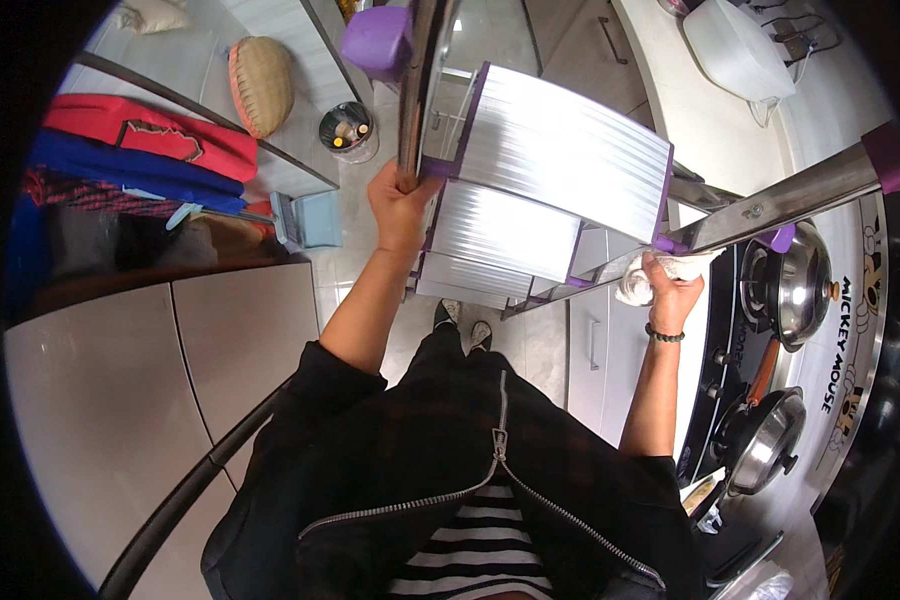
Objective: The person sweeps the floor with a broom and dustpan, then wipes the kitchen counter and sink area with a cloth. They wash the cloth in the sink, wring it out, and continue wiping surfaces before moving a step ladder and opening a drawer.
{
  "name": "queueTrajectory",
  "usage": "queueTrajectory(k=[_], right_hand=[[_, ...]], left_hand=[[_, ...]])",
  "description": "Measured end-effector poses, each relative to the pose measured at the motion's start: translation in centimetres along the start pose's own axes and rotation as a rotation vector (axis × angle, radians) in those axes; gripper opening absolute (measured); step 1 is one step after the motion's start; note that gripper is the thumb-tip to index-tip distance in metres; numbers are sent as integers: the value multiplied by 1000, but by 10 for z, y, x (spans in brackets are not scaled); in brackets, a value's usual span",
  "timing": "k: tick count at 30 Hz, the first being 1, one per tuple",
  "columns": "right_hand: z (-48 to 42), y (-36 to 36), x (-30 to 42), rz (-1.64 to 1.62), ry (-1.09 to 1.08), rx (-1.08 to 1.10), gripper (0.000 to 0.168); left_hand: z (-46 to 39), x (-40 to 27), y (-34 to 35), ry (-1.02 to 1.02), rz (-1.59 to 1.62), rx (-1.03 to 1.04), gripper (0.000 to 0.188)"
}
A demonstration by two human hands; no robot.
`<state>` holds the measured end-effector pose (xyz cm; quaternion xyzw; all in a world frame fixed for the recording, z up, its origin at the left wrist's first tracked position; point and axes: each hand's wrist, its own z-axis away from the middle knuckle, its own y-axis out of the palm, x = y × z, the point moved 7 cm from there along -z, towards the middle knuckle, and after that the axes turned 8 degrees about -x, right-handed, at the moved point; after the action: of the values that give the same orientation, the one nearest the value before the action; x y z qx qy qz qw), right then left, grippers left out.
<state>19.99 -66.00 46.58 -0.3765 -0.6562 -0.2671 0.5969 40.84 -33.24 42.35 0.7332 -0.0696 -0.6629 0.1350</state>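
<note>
A metal stepladder with purple plastic fittings stands in front of me, its broad ribbed top step [562, 150] facing up and the lower steps [502, 229] showing beneath. My left hand [397, 206] is closed around the ladder's left rail [418, 97], just beside the top step. At the right, my right hand [671, 292] grips a crumpled white cloth [637, 279] close under the right rail [780, 199], near the top step's purple corner. Whether the cloth touches the rail I cannot tell. A dark beaded bracelet [665, 334] circles my right wrist.
On my right is a gas stove [709, 367] with two lidded pans [799, 285]. Beyond it runs a white countertop [690, 97] with a pale plastic container [739, 52]. Leftward are hanging aprons [157, 142], a dustpan [319, 219], a bin of bottles [349, 139] and cabinets [112, 367].
</note>
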Motion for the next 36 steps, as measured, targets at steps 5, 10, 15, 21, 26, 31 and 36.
queueTrajectory(k=[5,10,15,21,26,31,36], right_hand=[[-5,-14,-15,59,8,57,10],[-22,-14,-30,102,1,108,8],[-54,-3,-53,125,10,200,9],[-97,-1,-68,376,-36,283,16],[-109,6,-68,294,-84,223,8],[-105,8,-70,255,-31,136,8],[-118,-3,-91,385,-26,50,12]], left_hand=[[20,-2,20,-66,46,-14,16],[18,23,21,-47,-77,-45,14],[13,54,24,-76,-64,-93,12],[31,72,30,-133,-153,-213,13],[28,97,32,-43,-287,-247,21],[39,80,36,-100,-341,-186,24],[34,71,39,-118,-526,62,31]])
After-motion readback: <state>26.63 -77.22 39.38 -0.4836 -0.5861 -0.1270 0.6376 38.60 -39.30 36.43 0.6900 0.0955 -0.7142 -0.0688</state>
